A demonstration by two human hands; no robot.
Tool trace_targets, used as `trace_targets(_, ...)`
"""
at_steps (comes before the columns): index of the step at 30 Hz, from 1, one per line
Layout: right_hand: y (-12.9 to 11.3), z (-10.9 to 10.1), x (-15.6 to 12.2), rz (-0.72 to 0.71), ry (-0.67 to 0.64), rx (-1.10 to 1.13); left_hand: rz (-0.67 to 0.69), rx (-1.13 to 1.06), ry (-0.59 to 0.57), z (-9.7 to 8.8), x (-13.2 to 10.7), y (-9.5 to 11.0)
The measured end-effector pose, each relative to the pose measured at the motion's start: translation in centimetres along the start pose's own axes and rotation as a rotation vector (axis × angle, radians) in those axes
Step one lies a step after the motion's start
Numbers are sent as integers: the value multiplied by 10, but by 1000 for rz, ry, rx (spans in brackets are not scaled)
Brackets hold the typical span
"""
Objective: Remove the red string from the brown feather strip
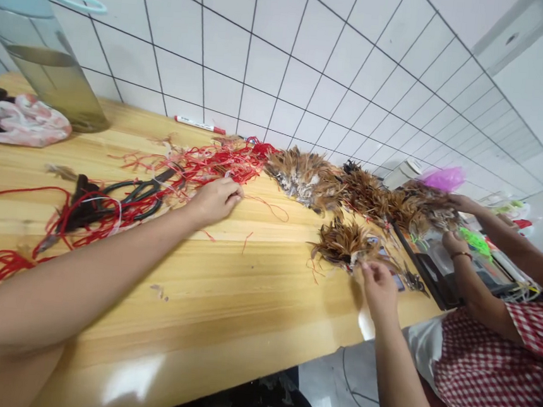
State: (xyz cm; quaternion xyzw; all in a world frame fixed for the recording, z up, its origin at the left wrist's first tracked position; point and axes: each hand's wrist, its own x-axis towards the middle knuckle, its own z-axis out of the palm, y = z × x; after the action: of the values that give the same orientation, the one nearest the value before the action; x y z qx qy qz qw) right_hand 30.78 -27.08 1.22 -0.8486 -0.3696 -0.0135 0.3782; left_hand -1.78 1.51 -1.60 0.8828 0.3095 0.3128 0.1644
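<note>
Left hand [215, 202] curled, right hand [380, 291] pinching feathers [340, 240] (brown)

Tabletop [243, 315]: bright, with white glare near its front edge
Tiled wall [218, 47]: pale, evenly lit, lines slanted by wide-angle distortion
Left hand [217, 202]: legible, slightly soft
Pink plastic [445, 178]: blurred
Right edge: darkened, smeared

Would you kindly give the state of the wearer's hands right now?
Left hand: curled closed by the red strings; hold unclear.
Right hand: pinched closed at the near feather bundle; exact hold unclear.
</note>
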Motion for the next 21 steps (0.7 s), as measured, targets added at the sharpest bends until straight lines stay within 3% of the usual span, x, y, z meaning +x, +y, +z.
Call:
trace_targets(2,2,8,-4,-13,-103,-321,-4,-8,-6,0,0,0)
trace_targets(5,-5,5,-7,-62,-128,-623,-5,-19,8,0,0,1)
trace_targets(9,-33,-15,-3,-203,-135,-805,19,-38,57,-1,1,7)
trace_targets(12,-72,-14,-3,-356,-116,-803,32,-49,70,-2,1,12)
trace_targets(15,-124,11,-8,-523,-184,-701,31,-55,58,-4,2,17)
trace_targets(18,-172,52,-6,-722,-310,-545,21,-27,45,-8,5,20)
trace_targets(21,-198,100,6,-802,-322,-374,48,55,-12,-9,11,22)
